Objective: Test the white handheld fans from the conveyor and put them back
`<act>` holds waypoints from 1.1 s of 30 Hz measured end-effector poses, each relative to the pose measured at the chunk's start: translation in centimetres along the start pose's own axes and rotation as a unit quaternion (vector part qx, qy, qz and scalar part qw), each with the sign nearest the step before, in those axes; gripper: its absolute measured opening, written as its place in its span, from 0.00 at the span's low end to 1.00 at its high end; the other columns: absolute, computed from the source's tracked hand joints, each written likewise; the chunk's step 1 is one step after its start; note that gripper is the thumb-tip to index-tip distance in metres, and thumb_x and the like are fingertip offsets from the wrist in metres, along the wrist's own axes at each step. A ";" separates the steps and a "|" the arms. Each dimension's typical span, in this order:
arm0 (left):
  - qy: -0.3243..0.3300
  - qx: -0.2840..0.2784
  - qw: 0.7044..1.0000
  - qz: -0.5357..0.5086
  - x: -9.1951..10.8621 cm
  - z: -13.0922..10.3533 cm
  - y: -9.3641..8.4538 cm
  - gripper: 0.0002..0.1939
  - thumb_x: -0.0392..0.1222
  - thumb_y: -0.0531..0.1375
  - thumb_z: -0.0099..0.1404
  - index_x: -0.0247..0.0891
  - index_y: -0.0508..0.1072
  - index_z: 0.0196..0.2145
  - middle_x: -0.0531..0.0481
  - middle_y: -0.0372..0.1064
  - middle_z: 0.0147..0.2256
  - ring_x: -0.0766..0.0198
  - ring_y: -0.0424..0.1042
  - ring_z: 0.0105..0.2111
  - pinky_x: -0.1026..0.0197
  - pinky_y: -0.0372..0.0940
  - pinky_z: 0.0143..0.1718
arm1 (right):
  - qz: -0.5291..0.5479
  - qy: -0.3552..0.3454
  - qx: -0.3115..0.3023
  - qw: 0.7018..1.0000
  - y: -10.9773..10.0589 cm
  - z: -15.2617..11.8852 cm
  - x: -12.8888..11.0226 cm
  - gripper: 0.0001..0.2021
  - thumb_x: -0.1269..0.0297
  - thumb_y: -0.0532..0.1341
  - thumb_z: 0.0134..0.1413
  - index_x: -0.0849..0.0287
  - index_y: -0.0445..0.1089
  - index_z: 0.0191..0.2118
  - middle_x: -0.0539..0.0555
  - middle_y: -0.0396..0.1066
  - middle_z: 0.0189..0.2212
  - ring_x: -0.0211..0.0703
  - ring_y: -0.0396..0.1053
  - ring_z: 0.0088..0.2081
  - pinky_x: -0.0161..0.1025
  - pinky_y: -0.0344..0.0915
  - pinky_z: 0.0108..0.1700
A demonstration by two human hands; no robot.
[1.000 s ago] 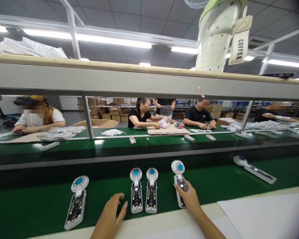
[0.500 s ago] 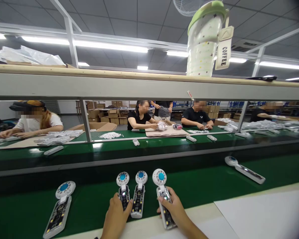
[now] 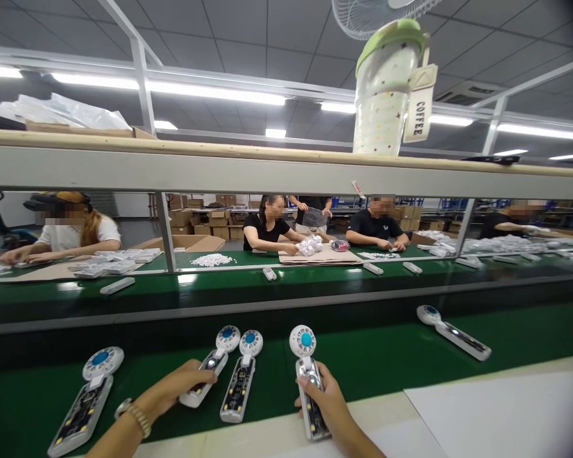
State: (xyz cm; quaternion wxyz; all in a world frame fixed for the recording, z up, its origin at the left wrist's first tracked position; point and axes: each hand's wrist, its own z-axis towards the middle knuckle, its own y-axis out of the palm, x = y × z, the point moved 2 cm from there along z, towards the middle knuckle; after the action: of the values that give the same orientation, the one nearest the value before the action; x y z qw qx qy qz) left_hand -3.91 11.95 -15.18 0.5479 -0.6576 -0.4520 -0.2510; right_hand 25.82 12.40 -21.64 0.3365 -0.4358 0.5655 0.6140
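"Since half a second ago, the left-hand device (image 3: 214, 360) has swung over in my left hand (image 3: 184, 380), its lower end now pointing back toward my wrist. Loose pieces have slid left along the green belt (image 3: 377, 343) as well."

"Which loose pieces?"

"Three of them: the leftmost device (image 3: 83, 410); the middle device (image 3: 237, 391), just beside the one in my left hand; and the slanted device (image 3: 464, 341), well apart on the right."

"And your hands, what are they doing?"

"They're apart, each with its own piece. My left thumb lies across one; my right hand (image 3: 332, 401) grips the right-hand device (image 3: 311, 413), thumb on its face. (A bright spot (image 3: 212, 363) shows on each held piece; lamp or reflection, I can't tell.)"

"So how far along are you?"

"Partway, I'd judge. All five have their round heads (image 3: 302, 341) joined on already. But the circuit boards (image 3: 82, 409) sit bare in the four nearest me, so those don't look finished. With the slanted one I see only a dark strip (image 3: 458, 334), too narrow to judge."

"What's left, then?"

"Two pieces are in hand, three lie out of it, and none of those four looks closed up, so I'd say plenty remains. Which loose ones I've already dealt with, nothing on them shows"
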 end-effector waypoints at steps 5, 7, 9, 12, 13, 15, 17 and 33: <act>0.056 -0.087 0.968 -0.229 2.0 -4.6 0.2 0.23 0.47 0.67 0.45 0.35 0.70 0.38 0.48 0.72 0.32 0.59 0.72 0.35 0.61 0.66 0.37 | 0.056 0.019 -0.002 0.998 -0.1 0.2 0.5 0.27 0.49 0.66 0.37 0.58 0.60 0.42 0.51 0.71 0.28 0.43 0.71 0.20 0.37 0.65 0.20; 0.056 -0.134 0.945 -0.293 2.7 -6.1 2.4 0.23 0.49 0.68 0.45 0.33 0.70 0.36 0.49 0.71 0.25 0.62 0.70 0.26 0.61 0.66 0.32 | 0.077 0.025 -0.003 0.997 -0.1 0.1 0.8 0.27 0.52 0.66 0.37 0.58 0.60 0.44 0.52 0.72 0.30 0.44 0.72 0.22 0.38 0.66 0.22; 0.054 -0.124 0.928 -0.348 2.8 -6.8 5.1 0.23 0.55 0.66 0.48 0.34 0.69 0.35 0.48 0.70 0.23 0.63 0.69 0.23 0.60 0.66 0.30 | 0.090 0.029 -0.008 0.995 0.1 -0.3 1.1 0.27 0.54 0.65 0.38 0.58 0.59 0.45 0.53 0.72 0.31 0.44 0.72 0.24 0.38 0.66 0.23; 0.076 -0.039 0.932 -0.352 2.1 -6.3 9.3 0.33 0.53 0.70 0.40 0.40 0.64 0.42 0.51 0.71 0.26 0.63 0.69 0.19 0.61 0.64 0.23 | 0.084 0.040 -0.005 0.996 0.6 -1.0 1.5 0.29 0.54 0.66 0.38 0.58 0.57 0.46 0.53 0.72 0.31 0.45 0.73 0.24 0.39 0.66 0.24; 0.081 -0.029 0.937 -0.338 1.8 -5.9 10.5 0.36 0.52 0.71 0.39 0.40 0.62 0.44 0.53 0.70 0.24 0.63 0.68 0.18 0.62 0.63 0.22 | 0.079 0.044 0.002 0.996 0.8 -1.2 1.6 0.29 0.54 0.66 0.37 0.57 0.56 0.46 0.52 0.71 0.30 0.45 0.73 0.24 0.39 0.67 0.24; 0.075 -0.034 0.940 -0.332 1.1 -5.0 12.4 0.36 0.52 0.71 0.40 0.40 0.62 0.43 0.56 0.67 0.19 0.63 0.67 0.17 0.63 0.61 0.21 | 0.069 0.049 0.016 0.996 1.1 -1.6 1.9 0.30 0.54 0.66 0.36 0.57 0.57 0.46 0.51 0.71 0.29 0.46 0.73 0.24 0.40 0.67 0.24; 0.046 -0.059 0.932 -0.355 0.6 -4.3 13.2 0.30 0.51 0.69 0.43 0.40 0.63 0.41 0.56 0.66 0.19 0.64 0.67 0.17 0.64 0.61 0.21 | 0.065 0.051 0.019 0.996 1.2 -1.8 2.1 0.31 0.53 0.67 0.34 0.57 0.58 0.45 0.50 0.70 0.28 0.47 0.73 0.25 0.40 0.67 0.24; 0.032 -0.171 0.884 -0.434 0.8 -5.1 13.3 0.18 0.37 0.62 0.49 0.40 0.63 0.39 0.53 0.68 0.26 0.62 0.71 0.28 0.61 0.63 0.32 | 0.024 0.092 -0.040 0.995 1.0 -2.0 1.7 0.41 0.50 0.66 0.36 0.62 0.52 0.55 0.51 0.74 0.25 0.45 0.72 0.25 0.40 0.67 0.27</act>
State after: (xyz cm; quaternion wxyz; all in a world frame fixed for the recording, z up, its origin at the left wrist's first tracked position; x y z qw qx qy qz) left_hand 8.90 7.49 -19.71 0.2778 -0.4710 -0.6241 -0.5581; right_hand 24.59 10.14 -22.74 0.2507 -0.4901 0.5792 0.6012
